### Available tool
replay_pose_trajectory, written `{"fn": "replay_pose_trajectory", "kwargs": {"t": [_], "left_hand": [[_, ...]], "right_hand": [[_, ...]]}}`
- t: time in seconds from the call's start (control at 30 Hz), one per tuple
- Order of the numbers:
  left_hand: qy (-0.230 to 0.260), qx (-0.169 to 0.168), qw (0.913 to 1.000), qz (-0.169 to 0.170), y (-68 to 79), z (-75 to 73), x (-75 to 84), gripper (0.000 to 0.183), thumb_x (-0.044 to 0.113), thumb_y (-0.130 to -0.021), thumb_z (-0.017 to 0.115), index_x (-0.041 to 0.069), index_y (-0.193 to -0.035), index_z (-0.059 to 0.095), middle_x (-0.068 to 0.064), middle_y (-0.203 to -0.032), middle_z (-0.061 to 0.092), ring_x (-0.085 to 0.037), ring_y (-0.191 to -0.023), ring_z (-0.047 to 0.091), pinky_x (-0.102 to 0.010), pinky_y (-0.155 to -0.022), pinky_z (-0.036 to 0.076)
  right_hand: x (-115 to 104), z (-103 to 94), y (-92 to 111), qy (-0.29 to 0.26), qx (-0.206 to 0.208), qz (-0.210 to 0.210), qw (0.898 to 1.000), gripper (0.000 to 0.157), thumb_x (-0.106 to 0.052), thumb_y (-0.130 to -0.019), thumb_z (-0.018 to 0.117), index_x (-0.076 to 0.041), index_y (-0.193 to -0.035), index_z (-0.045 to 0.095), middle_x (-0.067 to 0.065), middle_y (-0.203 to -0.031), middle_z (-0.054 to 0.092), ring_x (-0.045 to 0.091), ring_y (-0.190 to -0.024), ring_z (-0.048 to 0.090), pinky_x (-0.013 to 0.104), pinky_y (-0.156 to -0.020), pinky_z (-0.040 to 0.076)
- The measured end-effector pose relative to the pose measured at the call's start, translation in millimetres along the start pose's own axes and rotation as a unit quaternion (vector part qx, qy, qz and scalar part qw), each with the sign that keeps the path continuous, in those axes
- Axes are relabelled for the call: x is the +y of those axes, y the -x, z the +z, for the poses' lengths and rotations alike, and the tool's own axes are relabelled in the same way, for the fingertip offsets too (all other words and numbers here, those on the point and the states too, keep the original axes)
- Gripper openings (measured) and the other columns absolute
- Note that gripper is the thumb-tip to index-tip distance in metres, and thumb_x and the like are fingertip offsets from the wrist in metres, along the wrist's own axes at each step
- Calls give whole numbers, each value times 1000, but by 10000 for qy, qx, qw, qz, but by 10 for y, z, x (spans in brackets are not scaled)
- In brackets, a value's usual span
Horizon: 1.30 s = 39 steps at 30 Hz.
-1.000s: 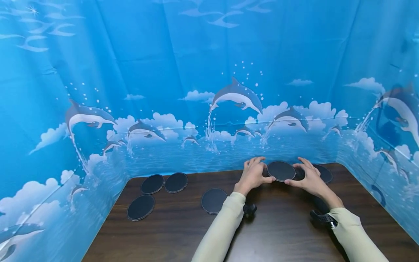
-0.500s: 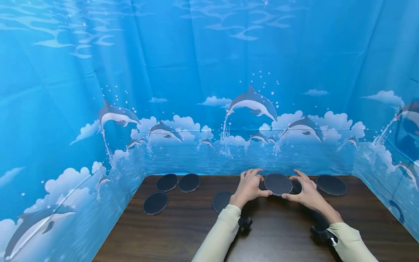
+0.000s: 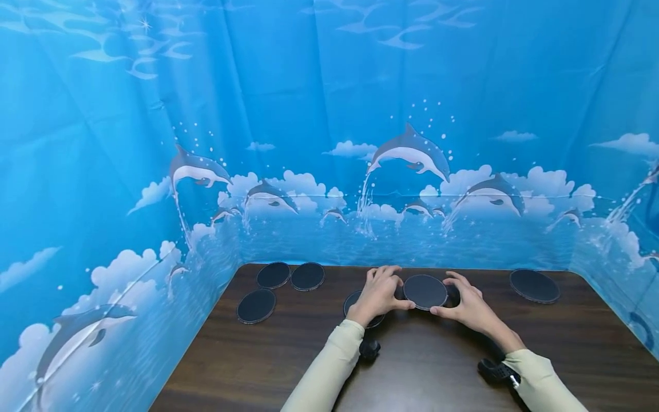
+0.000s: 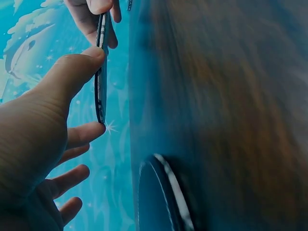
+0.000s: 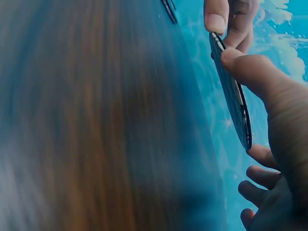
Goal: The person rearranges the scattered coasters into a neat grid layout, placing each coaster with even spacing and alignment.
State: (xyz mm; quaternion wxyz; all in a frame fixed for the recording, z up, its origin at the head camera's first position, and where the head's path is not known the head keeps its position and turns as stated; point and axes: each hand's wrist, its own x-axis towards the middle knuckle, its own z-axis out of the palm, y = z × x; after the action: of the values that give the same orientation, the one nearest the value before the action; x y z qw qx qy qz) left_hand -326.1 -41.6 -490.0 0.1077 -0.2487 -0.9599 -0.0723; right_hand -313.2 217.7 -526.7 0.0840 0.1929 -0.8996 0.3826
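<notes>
Both hands hold a round black coaster (image 3: 425,292) with a pale stitched edge. My left hand (image 3: 378,294) grips its left rim, thumb at the near edge and fingers at the far side. On the opposite rim my right hand (image 3: 471,306) does the same. The wrist views show the held coaster (image 4: 101,91) edge-on and raised off the table, with both thumbs close together on its near edge. Another coaster (image 3: 350,303) lies on the table, partly hidden by the left hand.
Three more black coasters, a back one (image 3: 273,275), its neighbour (image 3: 307,276) and a nearer one (image 3: 256,306), lie at the back left of the wooden table (image 3: 432,372). One coaster (image 3: 534,285) lies at the back right. A blue dolphin curtain (image 3: 329,126) borders the table.
Both hands have carried the held coaster leftward, away from the back-right coaster and closer to the one by the left hand. The head view has shifted a little too.
</notes>
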Motion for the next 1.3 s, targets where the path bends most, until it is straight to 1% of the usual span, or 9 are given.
{"fn": "replay_pose_trajectory", "kwargs": {"t": [0.13,0.3,0.47,0.57,0.83,1.07,1.3], "left_hand": [[-58,27,10000,39,36,-50,-62,55,72,-83,68,22,-107,76,3,-153,45,-20,-140,39,-48,-112,29],[-134,-88,9999,2,85,-154,-118,54,71,-83,70,22,-106,76,2,-154,44,-22,-141,38,-50,-113,28],[-209,-200,9995,96,126,-219,-149,54,71,-83,69,22,-105,76,2,-155,43,-23,-141,38,-50,-113,27],[-223,-288,9993,119,172,-204,-179,55,72,-82,69,22,-104,74,2,-154,43,-23,-140,38,-50,-113,27],[-151,-436,9988,136,315,-93,-264,55,73,-81,69,23,-104,74,1,-153,44,-23,-139,40,-48,-112,29],[-210,-449,9987,148,333,-58,-269,52,71,-81,72,24,-104,74,1,-153,45,-23,-140,39,-49,-112,28],[-336,-549,9979,122,341,-20,-267,49,69,-81,73,25,-101,73,1,-152,45,-21,-140,38,-50,-113,27]], "right_hand": [[-66,19,-28,6,-4,-13,10000,89,-54,-76,87,6,-134,54,27,-152,34,53,-135,31,76,-101,16],[-178,27,-58,108,-47,-197,9997,90,-56,-75,87,7,-132,56,28,-147,40,51,-134,36,74,-103,15],[-251,65,-62,186,11,-272,9995,87,-54,-74,89,6,-128,58,28,-143,45,49,-133,39,71,-104,15],[-280,117,-48,218,-36,-233,9995,84,-54,-74,89,5,-126,59,28,-142,46,48,-132,39,70,-103,16],[-330,256,21,281,-165,-81,9994,84,-57,-71,89,3,-122,60,28,-140,47,47,-130,38,67,-96,20],[-323,314,32,241,-208,-31,9995,82,-53,-72,90,5,-122,59,29,-140,45,48,-131,36,67,-96,19],[-310,347,39,324,-283,-53,9991,83,-55,-71,90,4,-120,60,30,-142,42,49,-131,35,67,-96,18]]}}
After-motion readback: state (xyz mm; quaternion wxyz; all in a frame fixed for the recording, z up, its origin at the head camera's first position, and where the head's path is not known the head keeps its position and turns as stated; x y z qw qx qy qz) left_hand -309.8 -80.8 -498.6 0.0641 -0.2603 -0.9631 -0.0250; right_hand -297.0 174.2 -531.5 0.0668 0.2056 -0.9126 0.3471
